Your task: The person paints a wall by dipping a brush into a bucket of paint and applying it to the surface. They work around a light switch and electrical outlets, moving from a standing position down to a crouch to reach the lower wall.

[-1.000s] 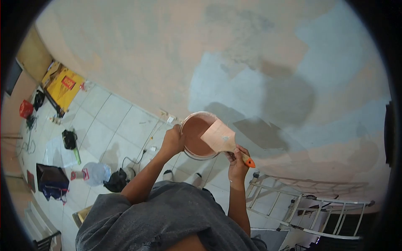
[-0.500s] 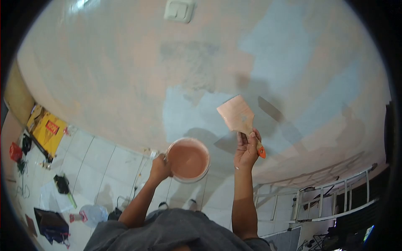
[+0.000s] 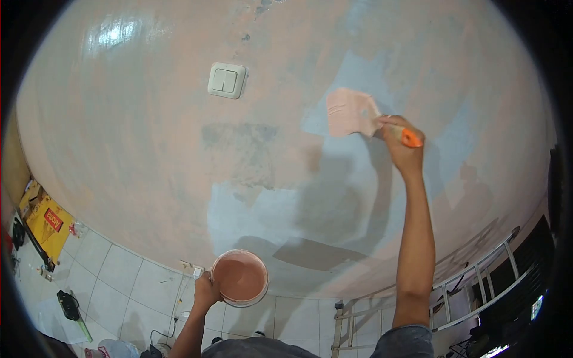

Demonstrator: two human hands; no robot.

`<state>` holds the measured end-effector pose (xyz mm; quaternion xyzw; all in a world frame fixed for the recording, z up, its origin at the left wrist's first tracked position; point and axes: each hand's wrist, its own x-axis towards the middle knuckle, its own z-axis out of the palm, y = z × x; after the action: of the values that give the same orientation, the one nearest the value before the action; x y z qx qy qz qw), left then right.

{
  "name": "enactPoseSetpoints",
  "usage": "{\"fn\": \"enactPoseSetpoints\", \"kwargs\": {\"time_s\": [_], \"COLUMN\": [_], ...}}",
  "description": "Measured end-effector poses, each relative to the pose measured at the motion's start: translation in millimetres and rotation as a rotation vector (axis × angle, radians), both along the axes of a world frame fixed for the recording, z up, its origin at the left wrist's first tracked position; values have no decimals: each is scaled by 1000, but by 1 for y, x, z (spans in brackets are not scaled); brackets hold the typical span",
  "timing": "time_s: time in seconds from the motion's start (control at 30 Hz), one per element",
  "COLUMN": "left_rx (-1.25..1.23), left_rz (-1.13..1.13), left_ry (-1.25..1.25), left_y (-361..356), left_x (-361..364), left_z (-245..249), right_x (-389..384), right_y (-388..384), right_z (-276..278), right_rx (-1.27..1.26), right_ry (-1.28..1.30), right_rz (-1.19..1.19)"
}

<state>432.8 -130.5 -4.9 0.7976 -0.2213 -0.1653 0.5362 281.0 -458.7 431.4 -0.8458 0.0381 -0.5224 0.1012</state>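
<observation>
My right hand [image 3: 401, 142] is wrapped round the handle of a wide paintbrush [image 3: 350, 112], whose orange handle end points right. Pink paint covers the bristles, which overlap a pale blue patch on the wall [image 3: 161, 137]. Down at the left, my left hand [image 3: 207, 291] grips the side of a bucket [image 3: 267, 286] of salmon-pink paint. The bucket hangs in front of the wall's lower edge, its open top facing me. Between the two hands, a large blue area and my shadow spread over the wall.
A white light switch [image 3: 227, 80] is set in the wall. Metal ladder rails [image 3: 477, 292] stand at lower right. On the tiled floor [image 3: 119, 268] at left lie a yellow box [image 3: 48, 224] and a black tool with a green strip [image 3: 70, 307]. A cable [image 3: 173, 328] runs near the wall socket.
My right hand has raised the paintbrush up and right, turning it against the blue patch. The view has tilted upward, showing more wall. The bucket stays in my left hand.
</observation>
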Motion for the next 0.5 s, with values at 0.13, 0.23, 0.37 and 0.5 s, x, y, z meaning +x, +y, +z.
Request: {"fn": "enactPoseSetpoints", "kwargs": {"time_s": [0.13, 0.23, 0.37, 0.5], "left_rx": [6, -17, -52, 133], "left_rz": [34, 42, 60, 14], "left_ry": [54, 65, 130, -124], "left_y": [-2, 2, -1, -6], "left_x": [3, -2, -1, 3], "left_z": [-26, 3, 9, 9], "right_x": [-22, -31, -28, -5], "right_y": [7, 6, 1, 4], "right_z": [11, -7, -44, -35], "right_rx": [-127, -163, -87, -86], "right_ry": [-193, -199, 0, 206], "right_rz": [-144, -123, 70, 133]}}
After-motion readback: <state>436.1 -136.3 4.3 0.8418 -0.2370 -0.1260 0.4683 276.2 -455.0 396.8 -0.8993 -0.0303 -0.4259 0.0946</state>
